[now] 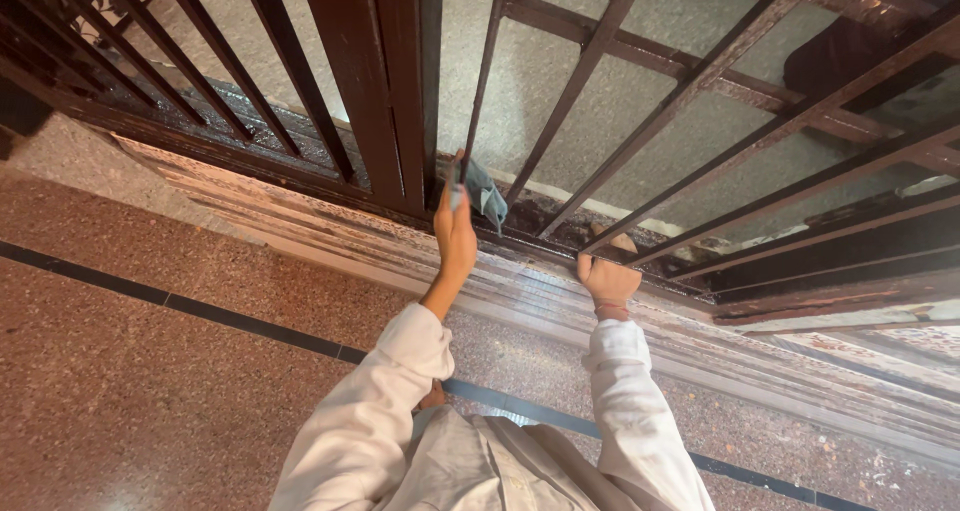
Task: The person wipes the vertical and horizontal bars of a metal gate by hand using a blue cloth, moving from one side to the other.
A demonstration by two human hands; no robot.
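At gate foot, far side: left hand [455,233] clenched on blue-grey cloth [484,190], pressed against thin bar [478,101] near its base.
Cloth: judged light, limp, drapes freely; best held bunched in the fist, as it is.
Right hand [608,277]: wrapped round gate's bottom rail [560,246], just right of the cloth.
Gate: dark rusty metal, judged stiff, heavy, rough.
Near: red terrazzo floor [150,391], dark inlay strip.

Gaps between gate bars [590,56] look passable; bottom rail [330,186] blocks.
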